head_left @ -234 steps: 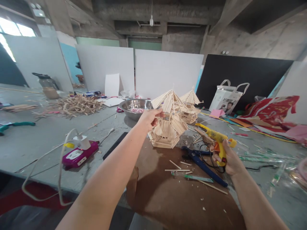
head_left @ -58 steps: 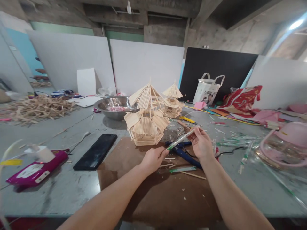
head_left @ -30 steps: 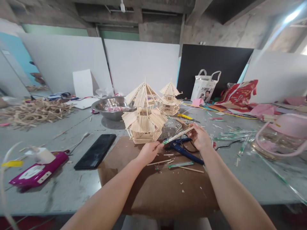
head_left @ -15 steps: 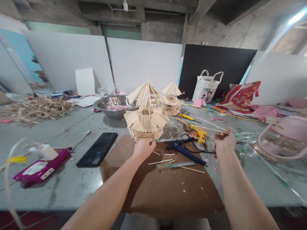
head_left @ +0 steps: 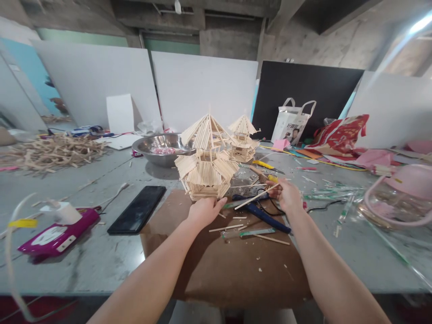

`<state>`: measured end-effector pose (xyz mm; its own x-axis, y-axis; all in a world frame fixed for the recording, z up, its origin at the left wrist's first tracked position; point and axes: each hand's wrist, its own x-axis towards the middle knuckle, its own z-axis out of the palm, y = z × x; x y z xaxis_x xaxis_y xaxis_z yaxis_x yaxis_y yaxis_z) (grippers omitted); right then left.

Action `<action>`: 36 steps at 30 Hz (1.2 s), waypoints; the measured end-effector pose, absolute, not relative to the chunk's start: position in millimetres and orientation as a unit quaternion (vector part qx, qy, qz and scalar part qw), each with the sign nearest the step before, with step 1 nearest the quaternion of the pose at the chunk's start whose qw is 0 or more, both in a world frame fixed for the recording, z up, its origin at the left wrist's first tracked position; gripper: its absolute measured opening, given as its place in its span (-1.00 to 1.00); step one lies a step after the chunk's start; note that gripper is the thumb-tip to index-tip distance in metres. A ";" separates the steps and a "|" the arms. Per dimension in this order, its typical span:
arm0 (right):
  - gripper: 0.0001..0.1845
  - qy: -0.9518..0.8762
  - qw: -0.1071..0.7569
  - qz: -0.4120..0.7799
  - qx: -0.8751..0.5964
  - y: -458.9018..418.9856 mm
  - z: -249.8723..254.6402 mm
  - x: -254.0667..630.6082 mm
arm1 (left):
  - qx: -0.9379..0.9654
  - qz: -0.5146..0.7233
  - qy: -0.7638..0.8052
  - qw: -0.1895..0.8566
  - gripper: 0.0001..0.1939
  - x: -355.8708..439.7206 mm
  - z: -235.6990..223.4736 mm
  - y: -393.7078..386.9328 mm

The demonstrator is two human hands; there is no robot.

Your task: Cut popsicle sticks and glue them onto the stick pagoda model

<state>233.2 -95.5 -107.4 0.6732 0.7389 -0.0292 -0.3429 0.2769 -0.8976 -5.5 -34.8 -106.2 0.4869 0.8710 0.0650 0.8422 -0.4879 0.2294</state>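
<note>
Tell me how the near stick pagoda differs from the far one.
The near pagoda has open gaps between bare sticks on its top roof's right side; the far pagoda has a top roof that looks closed from here.
The near pagoda has the left hand at its base; the far pagoda, behind and to the right, has no hand at it.
Both stand upright, with a pointed roof above a wider lower one.

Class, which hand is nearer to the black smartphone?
Left. The left hand is to the right of the black smartphone; the right hand, holding thin sticks, is farther right.
</note>
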 end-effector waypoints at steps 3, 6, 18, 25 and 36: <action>-0.84 -0.232 0.788 0.315 -0.476 -96.4 -105.2 229.9 | 0.853 0.096 0.507 0.077 -0.39 -4.7 -101.5 -38.0; -0.72 -0.263 0.791 0.315 -0.454 -96.6 -104.1 228.1 | 0.854 0.138 0.498 0.064 -0.47 -3.2 -97.4 -43.8; -0.66 -0.334 0.735 0.394 -0.439 -95.3 -107.9 197.2 | 0.906 0.201 0.318 0.193 -0.72 5.1 -101.9 -60.7; -0.64 -0.480 0.612 0.309 -0.547 -95.5 -119.6 193.1 | 0.842 0.377 0.320 0.213 -0.70 -4.3 -94.8 -58.1; -0.75 -0.634 0.431 0.122 -0.630 -93.7 -130.6 194.3 | 0.620 0.637 0.358 0.285 -0.69 -30.2 -67.9 -35.4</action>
